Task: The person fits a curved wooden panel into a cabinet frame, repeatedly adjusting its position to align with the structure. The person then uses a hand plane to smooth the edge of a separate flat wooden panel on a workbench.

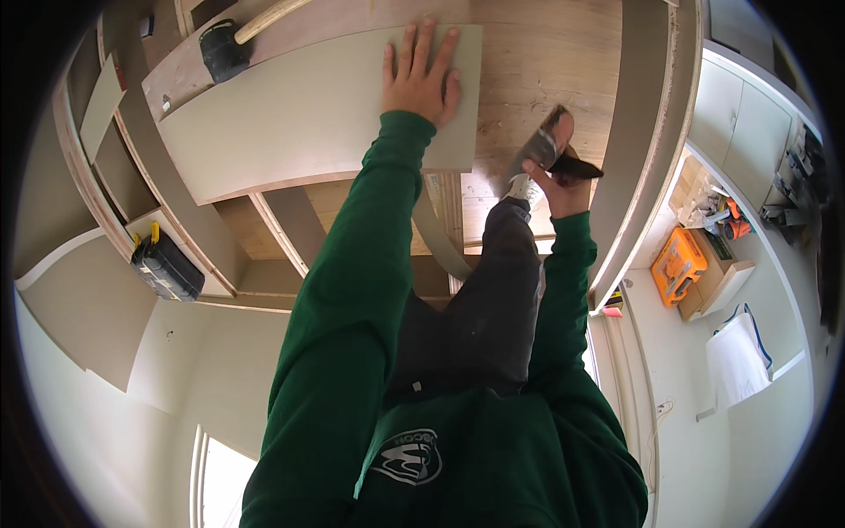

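Note:
My left hand (418, 77) lies flat with fingers spread on a long, curved-edged pale board (290, 123), close to its right end. The board rests across a wooden frame. To the right of it, my right hand (568, 189) is closed around a tool with a shiny metal plate and a black part (576, 167); its exact kind is not clear. The fingers on its far side are partly hidden. The tool is apart from the board, above the wood-look floor and near my shoe (525, 189). A black-headed mallet (224, 53) with a wooden handle lies beyond the board.
Upright panels (647, 132) of the frame rise on my right, with more dividers (277, 229) under the board. A black toolbox (167, 264) with yellow latches sits at left. At right are an orange case (678, 266) and white cabinets (744, 114).

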The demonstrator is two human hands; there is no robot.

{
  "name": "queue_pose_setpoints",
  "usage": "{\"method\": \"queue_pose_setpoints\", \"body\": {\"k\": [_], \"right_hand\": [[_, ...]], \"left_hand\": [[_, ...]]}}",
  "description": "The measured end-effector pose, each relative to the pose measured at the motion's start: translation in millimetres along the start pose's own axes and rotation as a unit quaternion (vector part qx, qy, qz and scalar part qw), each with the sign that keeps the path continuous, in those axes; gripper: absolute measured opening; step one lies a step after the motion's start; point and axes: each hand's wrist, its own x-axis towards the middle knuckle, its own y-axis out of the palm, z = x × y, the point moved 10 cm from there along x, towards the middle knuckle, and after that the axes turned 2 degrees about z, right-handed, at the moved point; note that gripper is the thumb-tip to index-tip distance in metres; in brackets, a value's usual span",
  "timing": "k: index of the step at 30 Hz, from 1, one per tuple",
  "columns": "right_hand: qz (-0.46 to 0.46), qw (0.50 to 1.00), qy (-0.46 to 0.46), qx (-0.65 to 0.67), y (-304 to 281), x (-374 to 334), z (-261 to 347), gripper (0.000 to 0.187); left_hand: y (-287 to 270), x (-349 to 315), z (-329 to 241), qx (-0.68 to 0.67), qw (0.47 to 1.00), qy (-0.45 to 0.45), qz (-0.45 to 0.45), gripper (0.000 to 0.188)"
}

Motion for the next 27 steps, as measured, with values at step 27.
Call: {"method": "queue_pose_setpoints", "body": {"k": [27], "right_hand": [[-0.056,0.957,-0.239,0.155,-3,-18,65,0.045]], "left_hand": [[-2,0,-7,0.050,0.999,0.021,0.000,0.058]]}}
